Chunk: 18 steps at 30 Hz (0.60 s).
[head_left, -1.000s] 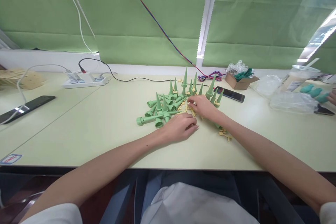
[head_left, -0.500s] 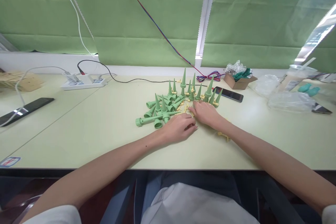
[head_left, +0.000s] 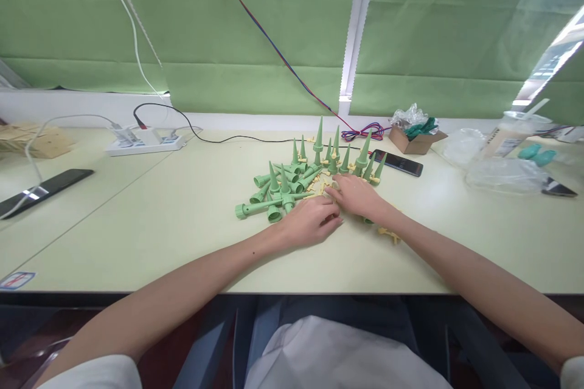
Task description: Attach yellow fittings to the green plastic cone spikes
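Note:
A heap of green plastic cones (head_left: 283, 185) lies on the pale table (head_left: 173, 219), some on their sides. Behind them several green cones stand upright (head_left: 337, 152). Small yellow parts (head_left: 319, 185) are scattered among them, and a few more yellow parts (head_left: 389, 233) lie by my right forearm. My left hand (head_left: 310, 222) rests on the table just in front of the heap, fingers curled together. My right hand (head_left: 358, 194) lies knuckles up beside it, its fingertips meeting those of the left over the yellow parts. What the fingers pinch is hidden.
A white power strip (head_left: 146, 143) with cables sits at the back left, and a dark phone (head_left: 43, 185) lies at the left edge. Another phone (head_left: 396, 163), a small cardboard box (head_left: 417, 141), plastic bags (head_left: 506, 173) and a clear cup (head_left: 506, 137) are to the right.
My right hand has drawn back from the upright cones towards my left hand, so the fingertips now meet. The left hand has hardly moved.

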Available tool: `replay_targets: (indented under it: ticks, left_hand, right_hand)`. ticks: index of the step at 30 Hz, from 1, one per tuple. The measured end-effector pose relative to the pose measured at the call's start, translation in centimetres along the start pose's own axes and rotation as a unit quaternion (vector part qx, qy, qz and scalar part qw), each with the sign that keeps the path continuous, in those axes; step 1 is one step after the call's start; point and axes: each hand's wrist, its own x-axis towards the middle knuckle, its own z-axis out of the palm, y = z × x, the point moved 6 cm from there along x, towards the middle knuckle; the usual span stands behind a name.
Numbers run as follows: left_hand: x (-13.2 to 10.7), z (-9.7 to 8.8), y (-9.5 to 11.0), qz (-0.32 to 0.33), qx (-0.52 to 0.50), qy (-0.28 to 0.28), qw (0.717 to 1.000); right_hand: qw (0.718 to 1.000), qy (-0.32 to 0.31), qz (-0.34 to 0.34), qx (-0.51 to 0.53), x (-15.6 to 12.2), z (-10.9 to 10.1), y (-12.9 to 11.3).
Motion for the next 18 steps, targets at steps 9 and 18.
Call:
replay_targets:
  ticks: [9,18]
  left_hand:
    - [0.0,0.0,0.1,-0.001,0.011,-0.006,1.000]
    - [0.0,0.0,0.2,0.022,0.028,-0.019,0.999]
  right_hand:
    - [0.996,0.042,-0.056,0.055,-0.8,-1.9,1.0]
    - [0.995,0.008,0.068,-0.077,-2.8,-4.0,4.5]
